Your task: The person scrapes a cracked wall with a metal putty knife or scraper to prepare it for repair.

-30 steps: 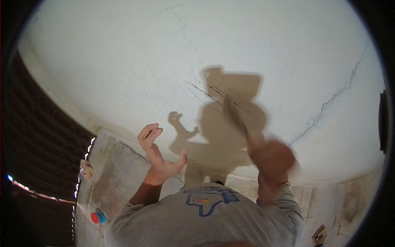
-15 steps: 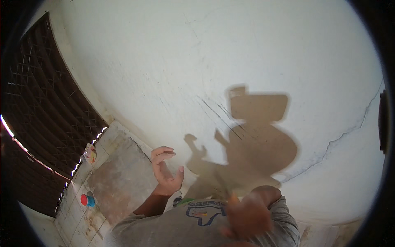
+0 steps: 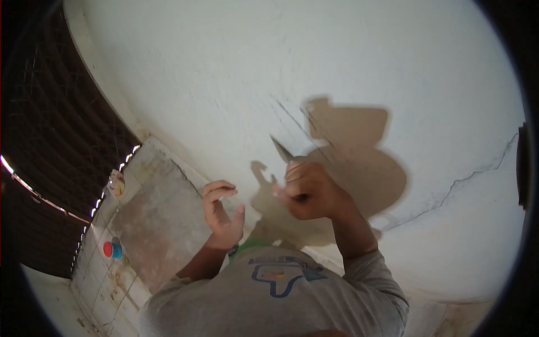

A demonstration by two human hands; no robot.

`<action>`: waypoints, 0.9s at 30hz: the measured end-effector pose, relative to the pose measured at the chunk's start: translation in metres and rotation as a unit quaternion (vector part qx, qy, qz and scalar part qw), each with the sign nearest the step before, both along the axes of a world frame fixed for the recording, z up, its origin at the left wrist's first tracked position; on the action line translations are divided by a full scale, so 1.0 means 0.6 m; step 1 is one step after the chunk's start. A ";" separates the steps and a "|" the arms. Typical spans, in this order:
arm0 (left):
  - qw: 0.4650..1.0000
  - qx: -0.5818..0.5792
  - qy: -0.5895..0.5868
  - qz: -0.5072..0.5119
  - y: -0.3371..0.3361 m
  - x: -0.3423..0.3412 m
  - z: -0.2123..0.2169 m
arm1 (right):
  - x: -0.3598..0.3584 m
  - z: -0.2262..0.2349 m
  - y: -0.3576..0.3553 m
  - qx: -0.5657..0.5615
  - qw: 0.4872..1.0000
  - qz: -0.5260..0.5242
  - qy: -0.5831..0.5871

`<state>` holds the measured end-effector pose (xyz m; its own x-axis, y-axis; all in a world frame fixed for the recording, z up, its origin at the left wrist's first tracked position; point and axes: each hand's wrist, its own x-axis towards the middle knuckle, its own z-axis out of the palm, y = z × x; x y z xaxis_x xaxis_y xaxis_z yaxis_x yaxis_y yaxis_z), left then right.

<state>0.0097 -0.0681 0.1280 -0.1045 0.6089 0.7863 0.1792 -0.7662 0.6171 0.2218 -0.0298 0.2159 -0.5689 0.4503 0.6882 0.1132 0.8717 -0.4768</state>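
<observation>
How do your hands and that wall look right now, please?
Left hand half-curled, empty. Right hand curled tight; pointed dark shape beside it, unclear whether held. White wall cracked; shadow across some dark streaks.

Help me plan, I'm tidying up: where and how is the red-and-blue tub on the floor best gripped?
The tub is probably best gripped round its blue side wall, from above and the right, where the empty left hand is: it looks round and upright, red end up.
</observation>
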 end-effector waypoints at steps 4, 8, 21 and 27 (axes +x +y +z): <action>0.971 -0.055 0.184 -0.146 -0.012 0.024 0.021 | -0.034 0.000 -0.070 -0.065 0.994 0.059 -0.059; 0.955 0.019 0.274 -0.108 0.000 0.069 -0.010 | -0.018 0.020 -0.106 -0.145 0.977 0.119 0.104; 0.953 -0.011 0.082 -0.292 0.035 0.073 0.008 | 0.129 0.080 -0.242 0.022 0.870 0.235 0.433; 0.938 -0.238 -0.047 -0.247 0.027 0.010 -0.048 | 0.075 0.013 -0.161 -0.052 0.866 -0.480 0.133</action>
<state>0.0154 -0.0522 0.0990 0.2281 0.8810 0.4145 -0.1981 -0.3748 0.9057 0.2668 -0.1263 0.2240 0.2737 0.6958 0.6641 0.6359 0.3870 -0.6677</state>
